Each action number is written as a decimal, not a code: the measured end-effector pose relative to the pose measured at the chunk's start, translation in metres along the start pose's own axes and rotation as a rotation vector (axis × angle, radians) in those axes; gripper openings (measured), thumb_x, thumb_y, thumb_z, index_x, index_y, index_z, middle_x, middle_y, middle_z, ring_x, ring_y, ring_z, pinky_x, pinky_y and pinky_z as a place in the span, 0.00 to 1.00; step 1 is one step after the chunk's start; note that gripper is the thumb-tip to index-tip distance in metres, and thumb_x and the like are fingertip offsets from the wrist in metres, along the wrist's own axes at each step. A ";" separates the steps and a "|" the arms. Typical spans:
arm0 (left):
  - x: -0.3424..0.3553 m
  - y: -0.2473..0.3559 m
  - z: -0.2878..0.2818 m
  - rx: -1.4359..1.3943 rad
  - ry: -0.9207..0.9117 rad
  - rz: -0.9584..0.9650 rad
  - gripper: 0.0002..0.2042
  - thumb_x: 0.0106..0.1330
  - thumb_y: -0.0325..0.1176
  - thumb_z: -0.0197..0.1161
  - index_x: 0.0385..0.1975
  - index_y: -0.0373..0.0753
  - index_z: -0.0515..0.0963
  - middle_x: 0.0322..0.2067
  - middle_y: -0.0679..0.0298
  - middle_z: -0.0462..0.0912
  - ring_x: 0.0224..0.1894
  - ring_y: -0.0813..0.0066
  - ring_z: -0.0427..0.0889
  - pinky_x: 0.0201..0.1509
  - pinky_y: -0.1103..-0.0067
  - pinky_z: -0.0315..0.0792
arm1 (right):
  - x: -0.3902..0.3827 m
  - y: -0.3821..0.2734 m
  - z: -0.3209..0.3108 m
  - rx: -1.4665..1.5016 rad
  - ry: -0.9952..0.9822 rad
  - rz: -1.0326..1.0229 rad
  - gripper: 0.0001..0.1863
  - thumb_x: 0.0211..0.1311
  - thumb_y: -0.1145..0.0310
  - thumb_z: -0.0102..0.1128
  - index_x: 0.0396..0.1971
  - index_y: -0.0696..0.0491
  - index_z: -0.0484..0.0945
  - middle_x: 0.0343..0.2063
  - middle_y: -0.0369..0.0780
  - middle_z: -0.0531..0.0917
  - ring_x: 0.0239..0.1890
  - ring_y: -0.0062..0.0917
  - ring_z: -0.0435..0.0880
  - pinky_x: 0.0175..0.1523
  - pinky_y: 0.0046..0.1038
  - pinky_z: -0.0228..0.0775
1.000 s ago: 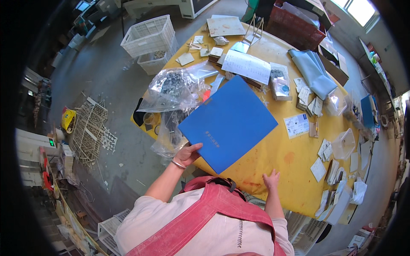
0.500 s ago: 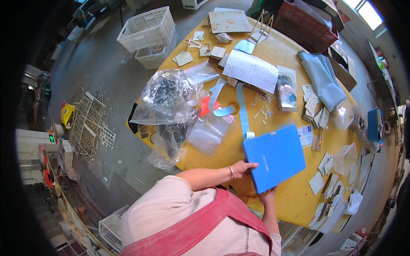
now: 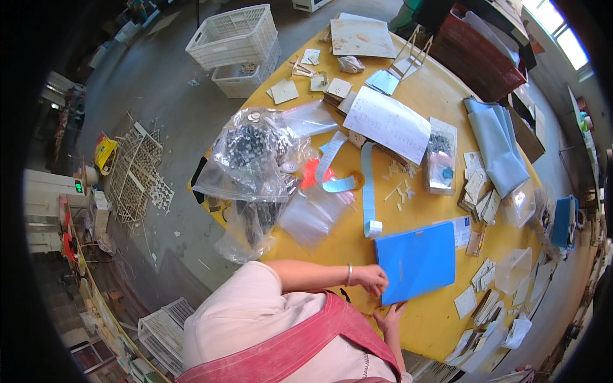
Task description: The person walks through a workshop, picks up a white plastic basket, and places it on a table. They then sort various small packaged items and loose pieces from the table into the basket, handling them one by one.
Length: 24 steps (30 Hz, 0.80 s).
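Observation:
A blue folder (image 3: 418, 265) lies on the near part of the yellow table (image 3: 345, 262), its left edge close to my hands. My left hand (image 3: 370, 279) hovers just left of that edge, fingers loosely bent and nothing visible in them. Down at the folder's lower left corner is my right hand (image 3: 389, 317), thumb apart from the fingers, fingertips at the lower edge. Whether they reach under the folder cannot be made out. Beyond its upper left corner sits a small roll of light blue tape (image 3: 373, 228) with a long strip unrolled. A printed card (image 3: 461, 232) shows at its upper right.
Clear plastic bags (image 3: 249, 150) of small dark parts fill the table's left side. A written sheet (image 3: 387, 124) rests on stacked pieces, next to a clear box (image 3: 440, 156). Folded blue-grey cloth (image 3: 498, 150) lies at right. White crates (image 3: 233, 38) stand on the floor.
The folder has come down onto the table, flatter than before. My left hand has let go and drawn off its left edge. My right hand has shifted toward the lower left corner.

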<state>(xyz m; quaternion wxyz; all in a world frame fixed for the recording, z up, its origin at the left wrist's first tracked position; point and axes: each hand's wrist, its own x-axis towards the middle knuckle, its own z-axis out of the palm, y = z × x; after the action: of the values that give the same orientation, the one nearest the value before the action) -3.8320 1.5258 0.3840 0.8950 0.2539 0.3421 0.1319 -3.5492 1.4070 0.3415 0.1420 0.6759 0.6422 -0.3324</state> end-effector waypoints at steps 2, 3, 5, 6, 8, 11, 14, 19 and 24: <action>-0.027 0.050 -0.038 0.221 0.185 0.576 0.13 0.69 0.37 0.63 0.44 0.34 0.80 0.36 0.62 0.86 0.36 0.75 0.84 0.41 0.78 0.78 | 0.001 -0.004 -0.004 0.000 -0.037 0.014 0.68 0.44 0.53 0.78 0.76 0.52 0.36 0.74 0.60 0.29 0.77 0.53 0.33 0.78 0.42 0.42; -0.041 0.079 -0.063 0.133 0.329 0.698 0.12 0.70 0.37 0.62 0.43 0.34 0.79 0.36 0.63 0.85 0.38 0.76 0.84 0.45 0.77 0.78 | 0.000 -0.006 -0.007 0.000 -0.056 0.027 0.68 0.44 0.52 0.78 0.76 0.52 0.36 0.74 0.59 0.28 0.77 0.53 0.32 0.78 0.42 0.42; -0.087 0.157 -0.106 -0.073 0.649 1.046 0.11 0.70 0.29 0.60 0.49 0.35 0.74 0.38 0.65 0.82 0.42 0.77 0.82 0.50 0.78 0.77 | -0.002 -0.010 -0.011 0.014 -0.069 0.052 0.67 0.45 0.51 0.78 0.76 0.52 0.36 0.74 0.59 0.28 0.77 0.53 0.32 0.78 0.42 0.42; -0.115 0.193 -0.134 0.035 0.784 1.046 0.12 0.69 0.26 0.60 0.50 0.36 0.73 0.38 0.66 0.81 0.43 0.79 0.80 0.49 0.79 0.77 | -0.004 -0.012 -0.013 0.022 -0.075 0.066 0.67 0.45 0.51 0.78 0.76 0.52 0.36 0.74 0.59 0.28 0.77 0.53 0.32 0.78 0.42 0.42; -0.112 0.213 -0.229 0.175 1.162 1.185 0.12 0.67 0.26 0.61 0.49 0.35 0.74 0.38 0.65 0.81 0.41 0.79 0.80 0.49 0.79 0.76 | -0.003 -0.015 -0.019 0.005 -0.099 0.056 0.67 0.46 0.51 0.77 0.76 0.52 0.36 0.74 0.59 0.28 0.77 0.53 0.32 0.77 0.42 0.43; -0.104 0.236 -0.318 0.115 1.499 0.988 0.19 0.63 0.33 0.64 0.52 0.32 0.73 0.42 0.56 0.83 0.45 0.67 0.82 0.52 0.73 0.76 | 0.000 -0.019 -0.026 -0.007 -0.125 0.040 0.67 0.45 0.51 0.78 0.76 0.53 0.36 0.73 0.60 0.28 0.77 0.54 0.33 0.77 0.43 0.43; -0.076 0.229 -0.376 0.342 1.580 0.859 0.27 0.61 0.41 0.65 0.56 0.30 0.71 0.48 0.46 0.82 0.51 0.51 0.81 0.57 0.66 0.74 | 0.005 -0.013 -0.027 -0.043 -0.144 0.010 0.67 0.45 0.52 0.78 0.76 0.54 0.36 0.73 0.61 0.29 0.76 0.56 0.34 0.77 0.43 0.42; -0.063 0.243 -0.324 0.659 1.405 0.792 0.28 0.60 0.41 0.64 0.57 0.31 0.71 0.53 0.43 0.78 0.58 0.46 0.75 0.64 0.63 0.67 | 0.006 -0.004 -0.016 -0.038 -0.129 -0.001 0.68 0.44 0.52 0.79 0.75 0.56 0.36 0.73 0.63 0.30 0.76 0.58 0.34 0.77 0.45 0.40; -0.049 0.237 -0.313 0.807 1.563 0.957 0.26 0.62 0.39 0.66 0.57 0.34 0.71 0.55 0.46 0.76 0.58 0.49 0.73 0.64 0.63 0.67 | 0.004 0.004 -0.011 -0.054 -0.151 0.024 0.69 0.44 0.51 0.79 0.75 0.56 0.35 0.73 0.63 0.30 0.76 0.59 0.35 0.77 0.45 0.41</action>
<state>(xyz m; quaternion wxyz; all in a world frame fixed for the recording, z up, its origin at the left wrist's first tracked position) -4.0953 1.8175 0.3405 0.1187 0.4916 0.7155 0.4820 -3.5430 1.4165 0.3462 0.2120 0.6527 0.6302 -0.3633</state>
